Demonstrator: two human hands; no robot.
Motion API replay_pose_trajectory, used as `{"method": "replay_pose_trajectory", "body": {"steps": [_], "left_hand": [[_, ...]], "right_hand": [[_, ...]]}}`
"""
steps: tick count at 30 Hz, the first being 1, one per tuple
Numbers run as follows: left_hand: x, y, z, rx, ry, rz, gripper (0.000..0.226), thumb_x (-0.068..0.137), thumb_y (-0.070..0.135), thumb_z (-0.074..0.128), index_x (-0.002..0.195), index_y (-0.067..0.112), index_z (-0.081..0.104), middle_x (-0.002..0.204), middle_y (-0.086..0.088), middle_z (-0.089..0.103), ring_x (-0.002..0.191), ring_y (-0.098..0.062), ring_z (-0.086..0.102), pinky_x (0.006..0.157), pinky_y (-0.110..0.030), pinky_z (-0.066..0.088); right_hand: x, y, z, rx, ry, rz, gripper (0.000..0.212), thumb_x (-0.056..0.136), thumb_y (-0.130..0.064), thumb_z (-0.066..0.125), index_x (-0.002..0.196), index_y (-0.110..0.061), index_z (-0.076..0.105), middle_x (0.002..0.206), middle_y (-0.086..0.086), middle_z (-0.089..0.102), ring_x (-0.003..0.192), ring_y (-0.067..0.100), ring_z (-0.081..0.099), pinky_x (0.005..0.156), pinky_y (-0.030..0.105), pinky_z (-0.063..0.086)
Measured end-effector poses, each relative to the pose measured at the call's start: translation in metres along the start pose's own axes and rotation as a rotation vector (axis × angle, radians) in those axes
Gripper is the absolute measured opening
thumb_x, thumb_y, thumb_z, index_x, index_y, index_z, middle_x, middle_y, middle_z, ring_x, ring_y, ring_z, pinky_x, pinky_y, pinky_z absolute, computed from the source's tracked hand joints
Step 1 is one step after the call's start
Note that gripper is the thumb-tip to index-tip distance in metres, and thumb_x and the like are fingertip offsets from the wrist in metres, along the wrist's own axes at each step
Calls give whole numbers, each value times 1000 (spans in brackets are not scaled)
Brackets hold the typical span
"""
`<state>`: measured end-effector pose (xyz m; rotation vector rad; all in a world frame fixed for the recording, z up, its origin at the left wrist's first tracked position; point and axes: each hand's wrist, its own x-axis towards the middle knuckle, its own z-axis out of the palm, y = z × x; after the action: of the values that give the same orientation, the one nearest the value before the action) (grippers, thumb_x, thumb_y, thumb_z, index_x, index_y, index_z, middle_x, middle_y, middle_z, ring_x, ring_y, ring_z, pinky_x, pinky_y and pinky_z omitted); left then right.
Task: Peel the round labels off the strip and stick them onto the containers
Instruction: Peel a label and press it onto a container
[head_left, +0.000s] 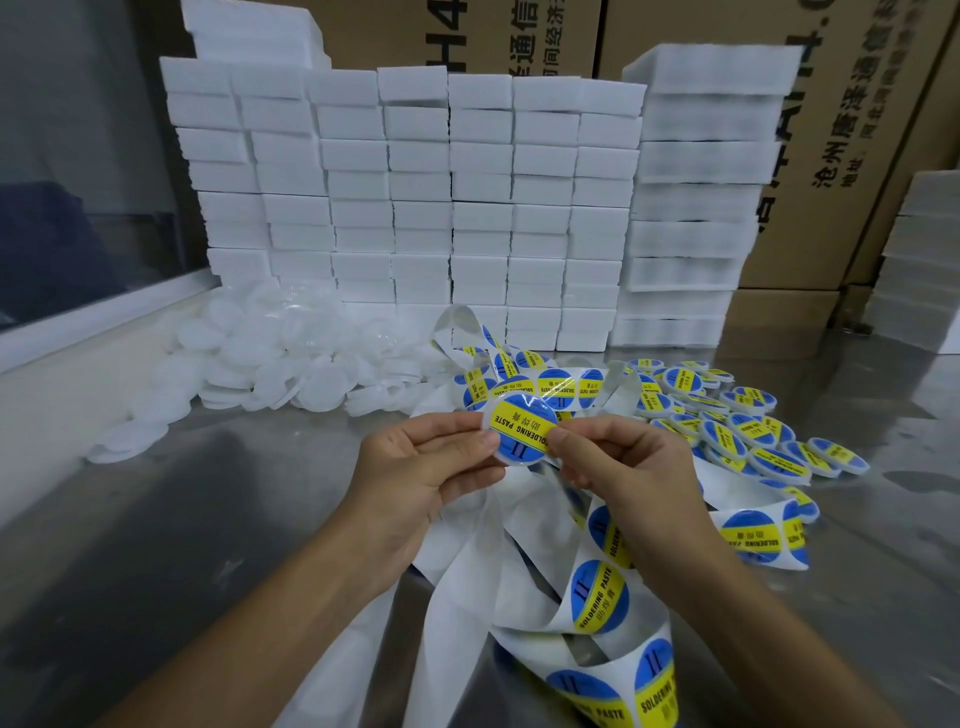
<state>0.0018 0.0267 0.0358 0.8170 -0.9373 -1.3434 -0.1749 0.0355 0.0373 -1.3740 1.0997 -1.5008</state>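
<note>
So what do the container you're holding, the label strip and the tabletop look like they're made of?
Container: looks like translucent white plastic, judging by its milky rim; both hands pinch it.
Label strip: glossy coated paper or film backing; it curls and catches glare, and the printed labels shine.
Tabletop: seems brushed stainless steel, grey with blurred reflections.
Stacked white blocks: probably foam, matte with soft edges, though that is less certain.

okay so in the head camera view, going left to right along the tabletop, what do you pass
Pile of unlabelled white containers → left hand → container being labelled → right hand → pile of labelled containers.
</note>
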Motion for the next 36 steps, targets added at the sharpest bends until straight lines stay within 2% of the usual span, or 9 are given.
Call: {"method": "replay_pose_trajectory", "body": {"steps": [4, 9, 11, 17, 25, 36], "left_hand": [[-1, 0, 0, 68, 27, 48, 43, 57, 11, 78, 96, -4, 69, 87, -22, 74, 73, -25, 73, 62, -25, 58], [-3, -2, 3, 124, 67, 126, 17, 68, 1, 78, 83, 5, 71, 78, -19, 74, 66, -25, 73, 59, -24, 57], [-4, -3, 4, 147, 77, 143, 14, 71, -2, 77, 80, 8, 72, 77, -18, 74, 65, -26, 72, 59, -24, 57], [-8, 0, 8, 189, 70, 190, 20, 72, -6, 77, 68, 14, 74, 73, -17, 73, 60, -24, 71, 58, -23, 57], [-9, -1, 14, 291, 43, 283, 27, 69, -10, 77, 63, 17, 74, 67, -12, 72, 59, -19, 71, 66, -28, 61], [-10, -5, 14, 337, -13, 328, 35, 67, -10, 79, 66, 25, 76, 62, -2, 71, 61, -16, 70, 63, -20, 56]], "right_hand": [[-1, 0, 1, 3, 7, -14, 4, 80, -12, 76, 77, -16, 77, 72, 4, 75, 57, 5, 65, 55, 12, 49], [-1, 0, 4, -25, 56, -19, 6, 78, -12, 78, 75, -17, 77, 70, 3, 75, 58, 7, 67, 54, 13, 50], [-2, 0, 4, -26, 77, -20, 6, 78, -11, 78, 75, -16, 77, 69, 3, 75, 59, 9, 68, 54, 14, 51], [-4, -2, 7, -43, 107, -34, 10, 78, -9, 78, 71, -17, 76, 67, 5, 74, 61, 14, 69, 55, 22, 55], [-4, -3, 7, -115, 162, -86, 16, 76, -8, 79, 68, -21, 74, 65, -4, 73, 60, 8, 69, 55, 15, 54], [-4, 2, 7, -168, 193, -163, 17, 77, -12, 79, 69, -26, 74, 64, -9, 73, 60, 5, 69, 56, 12, 52]]}}
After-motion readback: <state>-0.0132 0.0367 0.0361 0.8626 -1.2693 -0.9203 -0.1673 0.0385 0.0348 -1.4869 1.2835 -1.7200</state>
